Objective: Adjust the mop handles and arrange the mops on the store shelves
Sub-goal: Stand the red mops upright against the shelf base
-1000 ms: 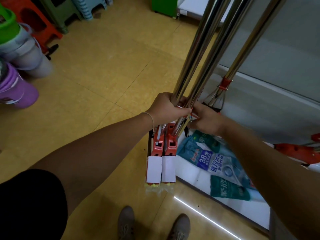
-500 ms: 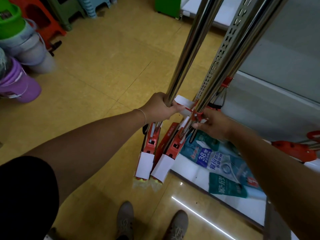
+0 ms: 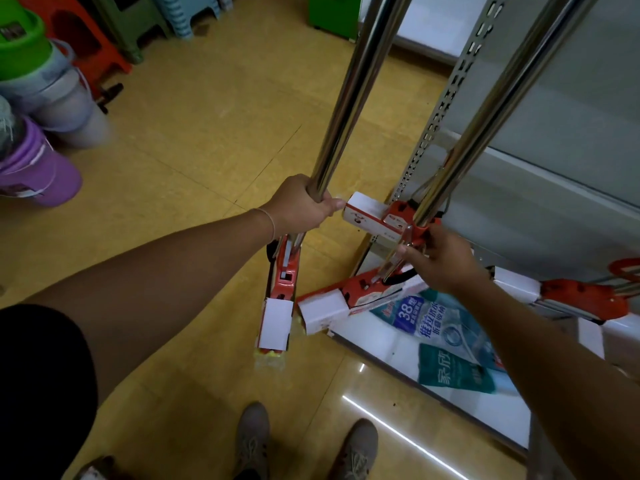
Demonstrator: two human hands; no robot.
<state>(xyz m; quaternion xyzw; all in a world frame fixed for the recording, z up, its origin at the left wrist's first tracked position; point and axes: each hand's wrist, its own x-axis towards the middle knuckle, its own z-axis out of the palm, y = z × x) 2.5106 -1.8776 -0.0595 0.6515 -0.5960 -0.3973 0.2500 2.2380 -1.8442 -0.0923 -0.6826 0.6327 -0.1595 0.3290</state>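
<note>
Gripping one mop handle (image 3: 349, 98), the left hand (image 3: 301, 206) sits beside the right hand (image 3: 443, 261), which pinches another mop's red clamp (image 3: 410, 212).

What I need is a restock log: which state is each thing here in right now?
Left mop: nearly upright, head on the floor.
Left hand: grips the left mop's pole.
Right mop: tilted, head at the shelf corner.
Right hand: pinches the right mop's orange fitting.
Third mop: lying on the shelf.
Packets: lying flat on the shelf.
Buckets: stacked on the floor.
</note>
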